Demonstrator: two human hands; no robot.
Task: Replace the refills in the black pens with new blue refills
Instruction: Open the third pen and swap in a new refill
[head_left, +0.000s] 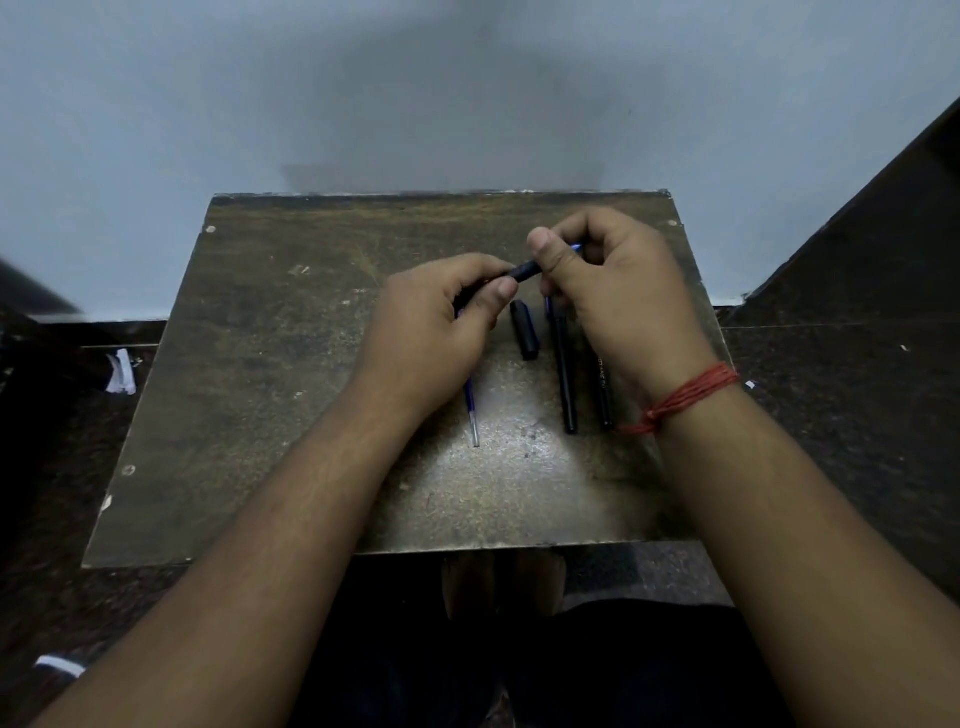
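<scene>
Both hands met above the worn wooden board (260, 364). The left hand (431, 332) curled round a black pen barrel (524, 271), thumb and fingers clamped on it. The right hand (618, 296) pinched the barrel's other end, and a blue refill (575, 248) peeked out past its fingers. On the board, a loose refill (472, 415) ran out from under the left wrist. A black cap (524, 330) lay between the hands, just beside two black pens (565, 374), side by side under the right hand. A red thread (680, 397) circled the right wrist.
</scene>
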